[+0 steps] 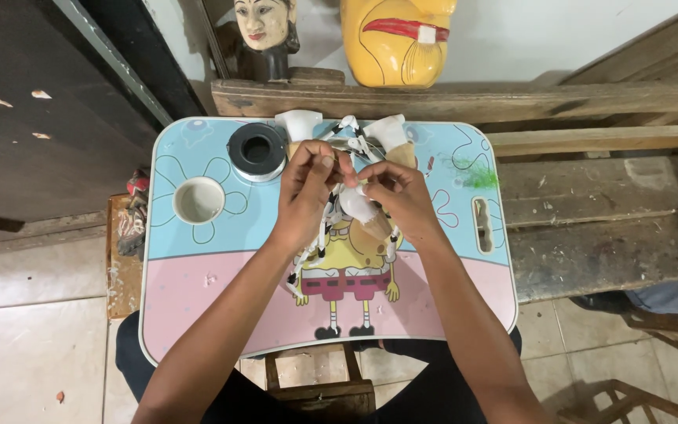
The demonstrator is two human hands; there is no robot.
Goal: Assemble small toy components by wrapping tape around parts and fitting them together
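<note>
A small white-and-tan cone-shaped figure point(361, 210) with black-and-white striped cords sits above the desk's centre, pinched in the closed grip of the right hand point(399, 194), while the left hand point(308, 184) pinches its cords at 12 o'clock. The pink-and-blue cartoon-printed lap desk point(198, 290) carries a black tape roll point(256, 149) at 11 o'clock. Both forearms reach forward, wrists bent inward, over a tiled floor point(33, 330).

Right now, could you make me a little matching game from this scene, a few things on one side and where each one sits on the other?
Things:
1. tape roll
2. cup hole
3. yellow mask
4. slot

Places:
A. on the wooden ledge behind the tray
B. tray's right edge
C. tray's top, left of the hands
D. tray's left side, below the tape roll

Pairs: 1-C, 2-D, 3-A, 4-B
</note>
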